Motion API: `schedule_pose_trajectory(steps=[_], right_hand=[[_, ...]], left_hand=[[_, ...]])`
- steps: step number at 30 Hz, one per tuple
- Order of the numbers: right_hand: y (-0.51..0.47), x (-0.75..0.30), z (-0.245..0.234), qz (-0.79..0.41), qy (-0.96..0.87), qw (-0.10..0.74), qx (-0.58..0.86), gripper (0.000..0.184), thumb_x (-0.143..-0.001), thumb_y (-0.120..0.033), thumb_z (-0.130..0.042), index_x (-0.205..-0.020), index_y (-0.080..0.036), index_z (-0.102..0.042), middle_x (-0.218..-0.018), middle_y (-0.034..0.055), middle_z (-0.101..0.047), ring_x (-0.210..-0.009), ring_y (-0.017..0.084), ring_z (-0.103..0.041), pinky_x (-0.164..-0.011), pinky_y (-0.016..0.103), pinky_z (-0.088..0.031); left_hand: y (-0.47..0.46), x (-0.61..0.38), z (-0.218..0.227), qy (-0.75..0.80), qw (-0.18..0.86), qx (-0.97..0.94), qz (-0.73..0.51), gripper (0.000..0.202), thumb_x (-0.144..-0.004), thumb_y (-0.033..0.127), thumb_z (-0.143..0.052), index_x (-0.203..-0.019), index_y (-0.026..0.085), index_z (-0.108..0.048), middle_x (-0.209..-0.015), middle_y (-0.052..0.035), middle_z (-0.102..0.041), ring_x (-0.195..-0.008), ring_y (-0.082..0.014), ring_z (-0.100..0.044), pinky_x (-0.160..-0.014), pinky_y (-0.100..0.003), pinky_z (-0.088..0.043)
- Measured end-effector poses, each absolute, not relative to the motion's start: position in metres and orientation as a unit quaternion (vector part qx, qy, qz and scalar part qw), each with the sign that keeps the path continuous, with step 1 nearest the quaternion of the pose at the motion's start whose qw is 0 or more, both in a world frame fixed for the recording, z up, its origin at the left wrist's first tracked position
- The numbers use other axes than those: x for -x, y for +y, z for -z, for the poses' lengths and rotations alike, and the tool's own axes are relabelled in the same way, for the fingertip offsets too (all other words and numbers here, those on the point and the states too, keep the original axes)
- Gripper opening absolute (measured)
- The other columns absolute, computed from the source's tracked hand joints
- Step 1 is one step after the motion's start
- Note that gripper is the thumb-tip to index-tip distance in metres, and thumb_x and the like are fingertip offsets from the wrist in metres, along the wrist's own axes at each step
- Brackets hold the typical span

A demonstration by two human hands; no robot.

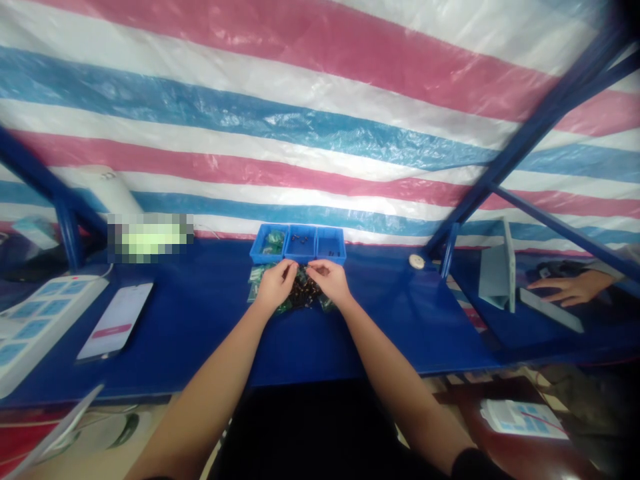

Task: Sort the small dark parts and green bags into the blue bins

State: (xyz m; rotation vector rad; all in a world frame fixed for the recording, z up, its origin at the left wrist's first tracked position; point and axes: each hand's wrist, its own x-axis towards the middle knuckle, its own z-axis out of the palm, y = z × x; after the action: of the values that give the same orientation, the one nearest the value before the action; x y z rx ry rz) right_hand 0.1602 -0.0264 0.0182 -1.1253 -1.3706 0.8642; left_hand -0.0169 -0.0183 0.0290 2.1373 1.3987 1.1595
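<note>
No text, brand or number can be read, as any print on the lit smartphone toward eight o'clock on the tabletop, or on the blue-panelled power strip just beyond it, is too blurred.

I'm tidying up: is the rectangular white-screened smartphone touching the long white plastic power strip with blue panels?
Apart: the head view shows blue tabletop between the smartphone and the power strip.

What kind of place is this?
Probably a little workshop. Three small blue rectangular plastic bins hold little parts, a pile of small dark parts lies on the flat blue table, and shiny red, white and blue striped plastic sheeting rises behind.
</note>
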Motion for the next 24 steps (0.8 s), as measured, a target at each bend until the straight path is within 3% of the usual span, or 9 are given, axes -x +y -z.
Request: schedule_pose_trajectory(steps=[3, 5, 7, 9, 10, 12, 14, 19, 24], right_hand=[[-0.022, -0.164, -0.017, -0.440, -0.581, 0.492, 0.476, 0.028, -0.071, -0.036, -0.075, -0.090, -0.016, -0.073, -0.072, 0.0046, -0.072, -0.057, 0.016, -0.063, -0.061, 0.030, -0.055], [-0.019, -0.162, -0.017, -0.471, -0.555, 0.499, 0.471, 0.034, -0.071, -0.038, -0.075, -0.096, -0.015, -0.073, -0.071, 0.0052, -0.072, -0.054, 0.016, -0.062, -0.059, 0.032, -0.055], [-0.015, -0.157, -0.017, -0.471, -0.513, 0.564, 0.444, 0.047, -0.072, -0.038, -0.074, -0.113, -0.016, -0.068, -0.092, 0.0080, -0.074, -0.066, 0.017, -0.067, -0.068, 0.034, -0.057], [-0.013, -0.153, -0.017, -0.458, -0.503, 0.609, 0.407, 0.062, -0.073, -0.036, -0.073, -0.130, -0.021, -0.057, -0.120, 0.0088, -0.067, -0.083, 0.019, -0.070, -0.076, 0.034, -0.058], [-0.012, -0.154, -0.017, -0.446, -0.512, 0.613, 0.405, 0.062, -0.075, -0.036, -0.071, -0.132, -0.022, -0.055, -0.125, 0.0085, -0.065, -0.085, 0.018, -0.070, -0.076, 0.034, -0.058], [-0.012, -0.159, -0.016, -0.401, -0.554, 0.585, 0.436, 0.044, -0.080, -0.035, -0.064, -0.122, -0.020, -0.063, -0.112, 0.0075, -0.071, -0.077, 0.017, -0.070, -0.073, 0.033, -0.058], [-0.013, -0.170, -0.015, -0.315, -0.604, 0.546, 0.487, 0.023, -0.083, -0.030, -0.060, -0.097, -0.019, -0.073, -0.090, 0.0049, -0.075, -0.075, 0.018, -0.069, -0.076, 0.032, -0.057], [-0.015, -0.188, -0.013, -0.177, -0.650, 0.465, 0.575, 0.021, -0.082, -0.022, -0.058, -0.095, -0.022, -0.074, -0.086, 0.0013, -0.075, -0.071, 0.017, -0.067, -0.077, 0.031, -0.055], [-0.014, -0.184, -0.011, -0.141, -0.747, 0.360, 0.540, 0.024, -0.077, -0.014, -0.062, -0.097, -0.022, -0.074, -0.097, 0.0033, -0.075, -0.088, 0.020, -0.068, -0.091, 0.035, -0.049]], left_hand=[[-0.018, 0.017, -0.029, 0.500, 0.159, -0.745, -0.413, 0.030, -0.095, 0.042, -0.043, -0.090, 0.021, -0.063, -0.072, 0.0002, -0.064, -0.062, -0.0143, -0.058, -0.061, -0.025, -0.041], [-0.018, 0.017, -0.029, 0.500, 0.158, -0.740, -0.421, 0.029, -0.094, 0.042, -0.044, -0.089, 0.021, -0.063, -0.073, 0.0002, -0.065, -0.062, -0.0138, -0.058, -0.062, -0.024, -0.041], [-0.019, 0.017, -0.030, 0.499, 0.158, -0.737, -0.428, 0.029, -0.094, 0.042, -0.044, -0.088, 0.021, -0.063, -0.072, 0.0004, -0.065, -0.062, -0.0134, -0.058, -0.062, -0.024, -0.041], [-0.019, 0.017, -0.030, 0.500, 0.157, -0.735, -0.430, 0.029, -0.094, 0.042, -0.044, -0.087, 0.020, -0.063, -0.071, 0.0006, -0.064, -0.060, -0.0131, -0.057, -0.061, -0.024, -0.041], [-0.019, 0.016, -0.031, 0.500, 0.157, -0.735, -0.430, 0.030, -0.094, 0.042, -0.044, -0.087, 0.020, -0.064, -0.071, 0.0005, -0.064, -0.060, -0.0131, -0.056, -0.060, -0.024, -0.040], [-0.019, 0.017, -0.031, 0.498, 0.157, -0.736, -0.429, 0.030, -0.094, 0.042, -0.044, -0.087, 0.020, -0.064, -0.071, 0.0001, -0.064, -0.060, -0.0134, -0.056, -0.060, -0.024, -0.041], [-0.020, 0.016, -0.031, 0.497, 0.155, -0.738, -0.430, 0.031, -0.093, 0.043, -0.044, -0.086, 0.020, -0.064, -0.071, -0.0001, -0.064, -0.061, -0.0138, -0.057, -0.061, -0.025, -0.041], [-0.020, 0.016, -0.030, 0.499, 0.147, -0.740, -0.427, 0.033, -0.094, 0.045, -0.043, -0.085, 0.021, -0.064, -0.069, -0.0001, -0.064, -0.059, -0.0144, -0.057, -0.059, -0.025, -0.040], [-0.019, 0.016, -0.030, 0.502, 0.147, -0.741, -0.422, 0.032, -0.094, 0.044, -0.044, -0.086, 0.021, -0.064, -0.069, 0.0003, -0.064, -0.061, -0.0142, -0.057, -0.060, -0.025, -0.041]])
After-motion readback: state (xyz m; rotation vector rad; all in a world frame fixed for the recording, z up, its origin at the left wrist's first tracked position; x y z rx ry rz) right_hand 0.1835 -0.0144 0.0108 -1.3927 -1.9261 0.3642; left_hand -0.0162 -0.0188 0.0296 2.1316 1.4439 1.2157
